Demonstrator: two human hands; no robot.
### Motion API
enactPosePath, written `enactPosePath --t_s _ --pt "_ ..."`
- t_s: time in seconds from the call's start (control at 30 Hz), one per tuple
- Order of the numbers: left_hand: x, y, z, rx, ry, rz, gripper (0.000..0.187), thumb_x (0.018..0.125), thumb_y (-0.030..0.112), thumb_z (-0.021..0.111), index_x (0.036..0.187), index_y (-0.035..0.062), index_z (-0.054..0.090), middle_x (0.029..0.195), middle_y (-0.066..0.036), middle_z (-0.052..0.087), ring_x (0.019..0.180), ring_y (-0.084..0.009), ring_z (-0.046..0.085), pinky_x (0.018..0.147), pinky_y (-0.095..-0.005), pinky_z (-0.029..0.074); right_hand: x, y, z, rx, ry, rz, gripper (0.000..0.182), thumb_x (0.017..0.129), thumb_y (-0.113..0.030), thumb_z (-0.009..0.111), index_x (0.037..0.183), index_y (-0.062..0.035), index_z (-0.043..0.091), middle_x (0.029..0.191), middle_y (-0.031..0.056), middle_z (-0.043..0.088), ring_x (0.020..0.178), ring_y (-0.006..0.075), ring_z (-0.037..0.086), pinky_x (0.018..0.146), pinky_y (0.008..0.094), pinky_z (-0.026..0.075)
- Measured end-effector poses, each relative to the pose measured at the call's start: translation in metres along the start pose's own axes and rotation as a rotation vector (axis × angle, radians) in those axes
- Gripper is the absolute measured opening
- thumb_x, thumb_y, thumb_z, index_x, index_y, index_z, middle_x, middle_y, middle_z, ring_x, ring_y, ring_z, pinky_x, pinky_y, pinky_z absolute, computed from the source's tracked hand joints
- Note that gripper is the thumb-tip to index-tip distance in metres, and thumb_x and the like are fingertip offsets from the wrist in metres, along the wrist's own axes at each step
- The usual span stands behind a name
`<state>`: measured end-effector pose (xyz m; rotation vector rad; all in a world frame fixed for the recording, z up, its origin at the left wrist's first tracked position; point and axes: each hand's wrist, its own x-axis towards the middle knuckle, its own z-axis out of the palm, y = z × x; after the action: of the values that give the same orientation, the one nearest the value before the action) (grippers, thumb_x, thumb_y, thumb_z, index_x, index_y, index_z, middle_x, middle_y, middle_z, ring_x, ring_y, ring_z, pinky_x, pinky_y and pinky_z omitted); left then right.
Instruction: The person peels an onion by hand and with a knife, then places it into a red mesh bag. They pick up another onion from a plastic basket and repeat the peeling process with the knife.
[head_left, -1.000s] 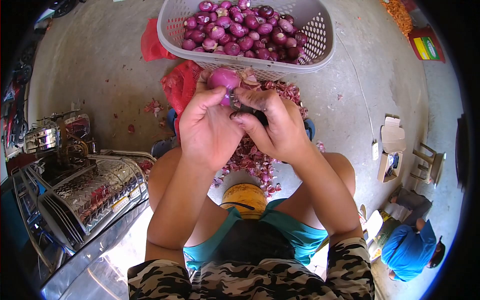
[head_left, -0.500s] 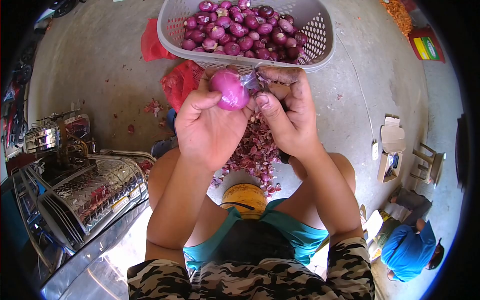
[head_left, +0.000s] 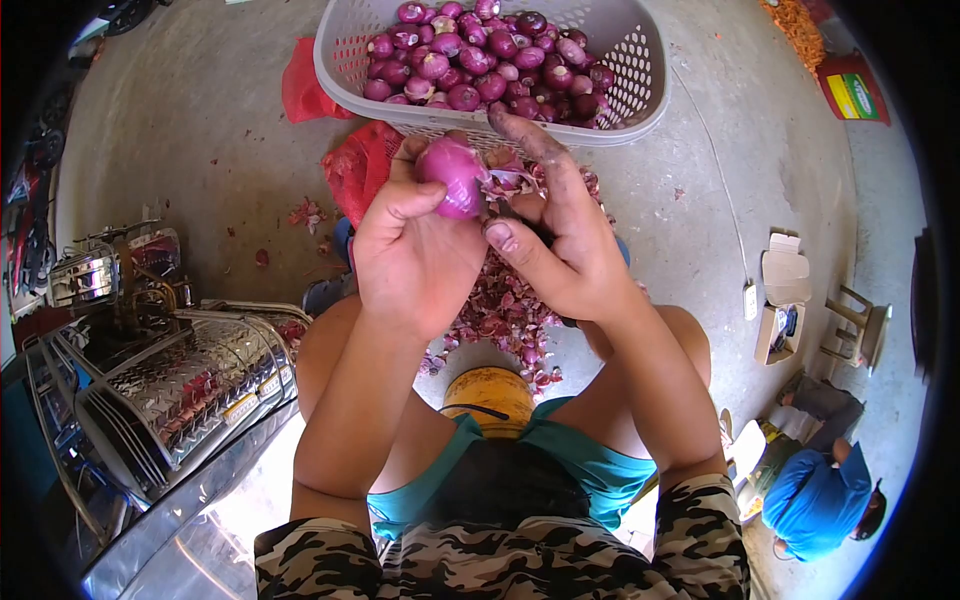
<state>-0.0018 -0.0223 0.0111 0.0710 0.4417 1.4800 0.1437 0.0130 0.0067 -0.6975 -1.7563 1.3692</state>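
A peeled, glossy purple-red onion [head_left: 450, 178] rests in my left hand [head_left: 415, 250], its thumb and fingers closed around it above the floor. Loose strips of skin hang off the onion's right side. Close by on that side is my right hand [head_left: 565, 235], index finger stretched out and thumb apart from it. The right hand's lower fingers are curled and partly hidden. Below both hands lies a heap of onion skins [head_left: 505, 310] on the concrete. Just beyond stands a grey perforated basket [head_left: 345, 95] holding many onions [head_left: 470, 65].
Red mesh bags [head_left: 355, 170] lie left of the basket. A yellow round container [head_left: 490, 395] sits between my legs. Shiny metal framework [head_left: 200, 380] stands at left. On the right are an open cardboard box [head_left: 780, 330], a small stool [head_left: 860, 325] and a person in blue [head_left: 815, 505].
My right thumb and index finger have parted from the onion's skin, and the index finger now points up. The onion has shifted slightly left in my left hand.
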Motion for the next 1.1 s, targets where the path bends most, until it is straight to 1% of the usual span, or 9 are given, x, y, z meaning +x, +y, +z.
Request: enactPosePath --t_s 0.13,0.23,0.3,0.47,0.57,0.63,0.73,0.83,1.1 --pt "0.001 0.001 -0.006 0.0 -0.031 -0.011 0.037 0.076 0.007 0.051 0.113 0.0132 0.048 0.114 -0.004 0.053 0.112 -0.0211 0.047 0.101 -0.0416 0.033 0.001 0.0 0.001 -0.046 0.017 0.003 0.053 0.088 -0.011 0.058 0.132 0.0036 0.034 0.132 0.0201 0.045 0.115 0.0273 0.054 0.089 0.0336 0.047" --pt "0.001 0.0 -0.005 -0.013 -0.041 -0.004 0.037 0.076 0.007 0.051 0.113 0.0135 0.049 0.116 -0.005 0.053 0.114 -0.0211 0.046 0.102 -0.0412 0.033 0.0 0.01 0.004 0.095 0.032 -0.013 0.05 0.087 -0.012 0.06 0.129 0.0035 0.038 0.122 0.0189 0.053 0.111 0.0258 0.057 0.088 0.0322 0.047" --pt "0.0 0.0 -0.005 -0.032 -0.06 -0.003 0.038 0.075 0.007 0.05 0.113 0.0135 0.049 0.117 -0.005 0.052 0.115 -0.0214 0.046 0.102 -0.041 0.032 -0.002 0.006 -0.001 0.009 -0.029 0.065 0.049 0.087 -0.012 0.06 0.128 0.0036 0.038 0.114 0.0174 0.057 0.106 0.0239 0.059 0.087 0.0319 0.047" --pt "-0.006 -0.004 -0.002 -0.095 -0.02 -0.066 0.046 0.075 0.012 0.047 0.121 0.0127 0.047 0.121 -0.006 0.051 0.118 -0.0226 0.044 0.102 -0.0419 0.033 -0.003 0.005 -0.001 0.013 -0.046 0.018 0.043 0.087 -0.014 0.061 0.121 0.0042 0.042 0.101 0.0153 0.06 0.096 0.0222 0.061 0.084 0.0326 0.047" --pt "-0.007 -0.003 -0.004 -0.071 -0.075 -0.091 0.05 0.074 0.013 0.045 0.125 0.0117 0.044 0.122 -0.007 0.05 0.118 -0.0231 0.044 0.102 -0.0424 0.033 0.0 0.005 0.0 0.052 -0.058 -0.029 0.043 0.087 -0.014 0.061 0.121 0.0035 0.04 0.108 0.0143 0.055 0.102 0.0212 0.056 0.088 0.0339 0.043" --pt "-0.006 -0.003 -0.004 -0.051 -0.101 -0.103 0.051 0.074 0.014 0.045 0.125 0.011 0.044 0.122 -0.007 0.051 0.117 -0.0233 0.045 0.101 -0.0424 0.033 0.002 -0.009 -0.008 0.059 -0.15 0.092 0.047 0.088 -0.013 0.061 0.125 0.0027 0.037 0.124 0.0129 0.045 0.116 0.0188 0.045 0.099 0.035 0.037" --pt "-0.006 -0.002 -0.005 -0.058 -0.09 -0.12 0.049 0.073 0.013 0.046 0.122 0.0103 0.045 0.12 -0.007 0.052 0.115 -0.0235 0.046 0.1 -0.0417 0.034 0.001 -0.005 -0.01 0.072 -0.168 0.106 0.046 0.088 -0.012 0.061 0.124 0.0021 0.036 0.122 0.0135 0.046 0.111 0.0187 0.048 0.096 0.0341 0.039" --pt "-0.006 -0.004 -0.009 -0.057 -0.08 -0.114 0.044 0.072 0.013 0.047 0.116 0.0102 0.047 0.116 -0.007 0.053 0.113 -0.0237 0.047 0.099 -0.0409 0.035 0.001 -0.002 -0.008 -0.089 -0.103 -0.018 0.04 0.087 -0.015 0.061 0.117 -0.0002 0.039 0.109 0.0171 0.059 0.096 0.0294 0.062 0.08 0.0362 0.048" --pt "-0.004 0.0 -0.014 -0.098 -0.05 -0.145 0.036 0.07 0.011 0.049 0.106 0.0089 0.053 0.109 -0.008 0.056 0.109 -0.023 0.05 0.098 -0.0394 0.036 0.004 -0.005 -0.012 -0.157 -0.142 -0.019 0.031 0.088 -0.014 0.059 0.11 -0.0017 0.041 0.104 0.0175 0.062 0.091 0.0352 0.063 0.073 0.0373 0.049"
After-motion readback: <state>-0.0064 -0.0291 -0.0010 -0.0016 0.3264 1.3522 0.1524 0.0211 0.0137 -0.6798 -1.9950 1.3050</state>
